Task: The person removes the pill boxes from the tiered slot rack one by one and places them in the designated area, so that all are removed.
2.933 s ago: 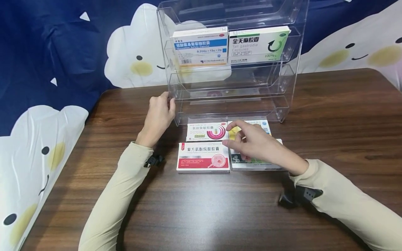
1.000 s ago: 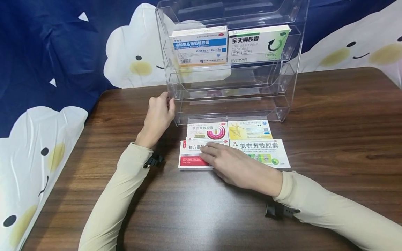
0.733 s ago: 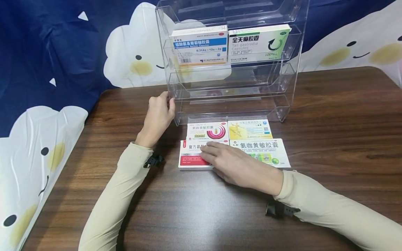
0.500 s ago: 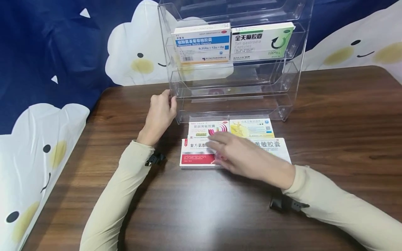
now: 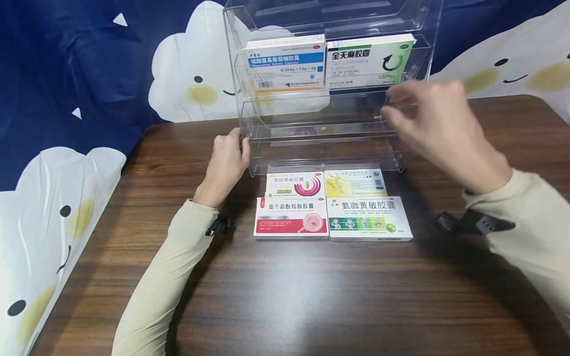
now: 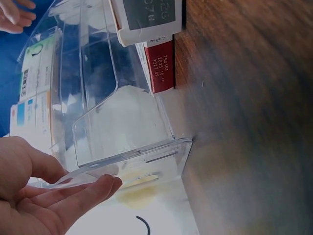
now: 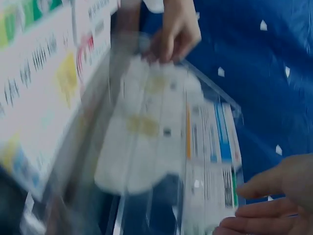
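My left hand [image 5: 224, 168] pinches the left side panel of a clear acrylic display rack [image 5: 329, 131]; in the left wrist view thumb and fingers lie on either face of the panel [image 6: 142, 161]. My right hand [image 5: 445, 131] is raised at the rack's right side, blurred, fingers loosely bent and holding nothing. Close to its fingertips, a green-and-white medicine box [image 5: 369, 64] leans in an upper tier beside a blue-and-white one [image 5: 285, 64]. Flat before the rack lie a pink-ringed box [image 5: 285, 186], a yellow-and-white box [image 5: 356, 184], a red-and-white box [image 5: 289, 222] and a green-banded box [image 5: 369, 207].
The rack stands near the back of a dark wooden table [image 5: 285, 291]. Behind the table hangs a blue cloth [image 5: 89, 59] printed with white clouds. A dark wrist camera [image 5: 485, 222] is strapped to the right wrist, another [image 5: 218, 226] to the left.
My right hand has lifted off the flat boxes and moved up and right to the rack's right side, uncovering the red-and-white and green-banded boxes. My left hand keeps its hold on the rack.
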`<control>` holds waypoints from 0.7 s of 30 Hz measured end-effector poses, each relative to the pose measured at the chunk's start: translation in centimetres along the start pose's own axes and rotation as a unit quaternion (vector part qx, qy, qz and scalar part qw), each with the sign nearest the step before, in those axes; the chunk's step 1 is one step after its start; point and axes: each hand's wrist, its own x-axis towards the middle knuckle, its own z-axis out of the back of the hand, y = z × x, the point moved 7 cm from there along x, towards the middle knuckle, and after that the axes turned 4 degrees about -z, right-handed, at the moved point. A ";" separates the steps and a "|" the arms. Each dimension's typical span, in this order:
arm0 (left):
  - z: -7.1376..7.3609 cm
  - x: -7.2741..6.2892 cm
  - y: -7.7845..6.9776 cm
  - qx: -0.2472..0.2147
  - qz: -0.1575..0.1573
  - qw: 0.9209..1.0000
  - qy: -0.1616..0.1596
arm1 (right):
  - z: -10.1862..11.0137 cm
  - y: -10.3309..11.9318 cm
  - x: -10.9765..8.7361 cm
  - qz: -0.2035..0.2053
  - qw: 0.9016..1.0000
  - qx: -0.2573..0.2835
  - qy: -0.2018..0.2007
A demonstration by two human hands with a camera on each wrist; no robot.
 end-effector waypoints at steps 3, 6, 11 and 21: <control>0.0 0.0 0.0 0.004 -0.001 1.000 0.000 | 1.6 -1.7 1.9 -0.031 0.999 -0.012 -0.033; 0.0 -0.1 0.1 0.005 -0.003 1.000 -0.003 | 2.6 -2.4 3.4 -0.017 0.997 -0.026 -0.077; 0.2 -0.2 0.2 0.005 -0.003 1.000 -0.007 | 2.5 -2.6 5.2 0.000 0.995 -0.052 -0.083; 0.3 0.1 0.0 0.005 0.000 1.000 0.006 | 0.6 -2.8 7.3 -0.010 0.995 -0.098 -0.029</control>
